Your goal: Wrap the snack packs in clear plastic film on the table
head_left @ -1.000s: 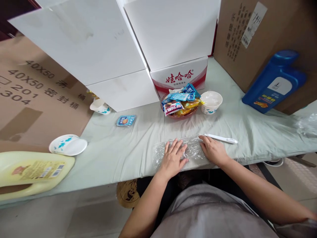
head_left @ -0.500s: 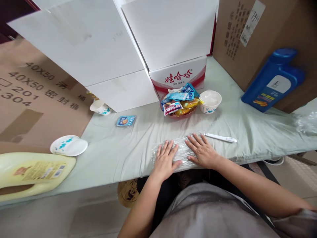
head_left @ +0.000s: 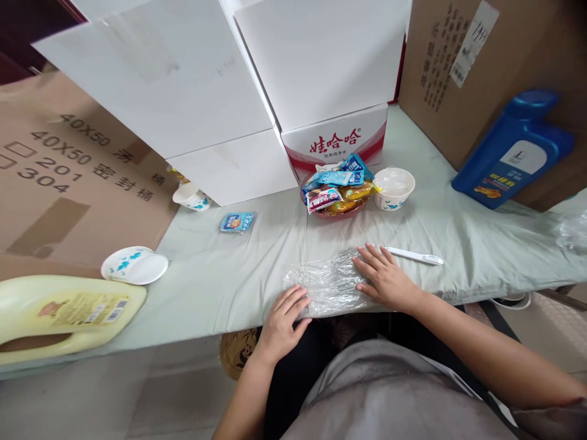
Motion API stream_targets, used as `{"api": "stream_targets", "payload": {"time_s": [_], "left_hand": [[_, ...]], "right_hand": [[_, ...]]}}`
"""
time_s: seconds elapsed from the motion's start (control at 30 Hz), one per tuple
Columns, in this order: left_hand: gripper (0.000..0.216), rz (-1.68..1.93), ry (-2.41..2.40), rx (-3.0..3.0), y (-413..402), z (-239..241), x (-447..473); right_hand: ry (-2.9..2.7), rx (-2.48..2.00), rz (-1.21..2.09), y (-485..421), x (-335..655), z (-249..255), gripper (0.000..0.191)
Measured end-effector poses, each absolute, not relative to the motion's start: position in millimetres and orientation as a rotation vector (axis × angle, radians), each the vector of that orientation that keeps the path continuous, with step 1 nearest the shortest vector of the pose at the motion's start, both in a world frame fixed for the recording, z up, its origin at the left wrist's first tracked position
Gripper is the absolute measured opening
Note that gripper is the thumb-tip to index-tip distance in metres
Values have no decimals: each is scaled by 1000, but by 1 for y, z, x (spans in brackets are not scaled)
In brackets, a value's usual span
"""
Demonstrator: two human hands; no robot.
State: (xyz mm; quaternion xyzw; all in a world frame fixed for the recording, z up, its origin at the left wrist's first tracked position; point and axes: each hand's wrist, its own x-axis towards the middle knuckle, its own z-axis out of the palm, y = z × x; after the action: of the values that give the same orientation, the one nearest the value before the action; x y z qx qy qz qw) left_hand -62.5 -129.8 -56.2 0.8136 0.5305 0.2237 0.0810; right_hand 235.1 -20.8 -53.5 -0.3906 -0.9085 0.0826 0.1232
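Along the near edge of the cloth-covered table [head_left: 202,269], seen from the head camera, a flat piece of crinkled clear plastic [head_left: 332,284] lies between and partly under the person's two hands. The left hand [head_left: 282,321] is at its lower left corner, fingers close together and slightly bent, the fingertips on the plastic and the thumb pointing inward near the table edge; it is unclenched, and I see nothing pinched in it. Half a second ago that hand lay further in, flat across the left part of the plastic with its fingers more spread; now it has slid outward and toward the body, leaving the middle and upper left uncovered. The right hand [head_left: 387,278] rests palm down over the plastic's right end, fingers extended and loosely fanned, pressing on it rather than grasping it. Its place is much as it was half a second ago, whereas a full second ago it sat further right with the fingers more bent. Compared with that first moment, the plastic looks flatter and less bunched. Just beyond the right fingertips, a slim white tool [head_left: 415,255] lies where it was. Further back, the bowl [head_left: 351,212] of wrapped snacks [head_left: 339,183] and the paper cup [head_left: 394,192] beside it are unmoved.
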Motion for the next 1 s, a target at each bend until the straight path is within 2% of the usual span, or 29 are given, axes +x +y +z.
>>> {"api": "stream_targets", "payload": {"time_s": [0.17,0.33,0.47,0.6,0.83,1.0], "left_hand": [[17,833,1556,2364,-131,-57,-75],[19,775,1562,2349,-132,-54,-82],[11,892,1545,2211,-132,-50,-90],[16,999,1865,1968,-120,-50,-92],[23,909,2299,1816,-83,-70,-79],[24,827,2507,1960,-74,-74,-73]], "right_hand": [[-2709,-747,493,-32,267,-41,68],[-2596,-760,488,-48,282,-52,29],[-2425,-788,564,-51,283,-51,20],[-2308,-1054,566,-41,274,-49,23],[-2379,-1593,247,-20,246,-60,30],[-2330,-1545,28,-21,249,-63,32]]}}
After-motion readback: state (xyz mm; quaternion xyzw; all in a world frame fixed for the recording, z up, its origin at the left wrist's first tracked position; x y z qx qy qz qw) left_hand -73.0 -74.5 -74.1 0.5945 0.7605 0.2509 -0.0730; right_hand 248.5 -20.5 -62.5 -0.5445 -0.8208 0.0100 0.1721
